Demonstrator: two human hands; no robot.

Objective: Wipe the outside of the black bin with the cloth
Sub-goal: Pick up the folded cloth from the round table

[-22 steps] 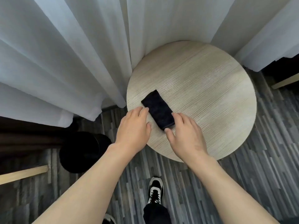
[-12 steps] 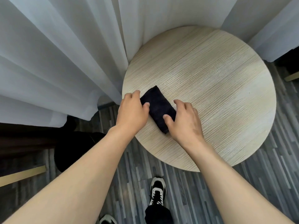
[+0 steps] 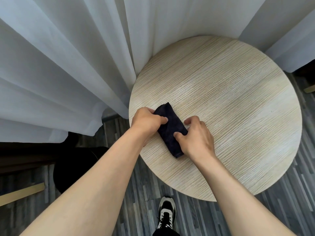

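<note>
Left hand (image 3: 147,120) fingers (image 3: 162,119) curled over the far end of the cloth (image 3: 170,129), gripping it. Right hand (image 3: 197,138) fingers (image 3: 177,134) pinch the cloth's right edge near its middle. Cloth is dark, folded, lying on the round wooden table (image 3: 238,108), left of centre frame. Black bin (image 3: 75,167) sits on the floor at lower left, partly behind the left forearm, apart from the cloth. White curtain (image 3: 68,65) fills upper left.

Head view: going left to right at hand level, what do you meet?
Black bin on the floor → left hand → dark folded cloth → right hand → bare right part of the round wooden table.
</note>
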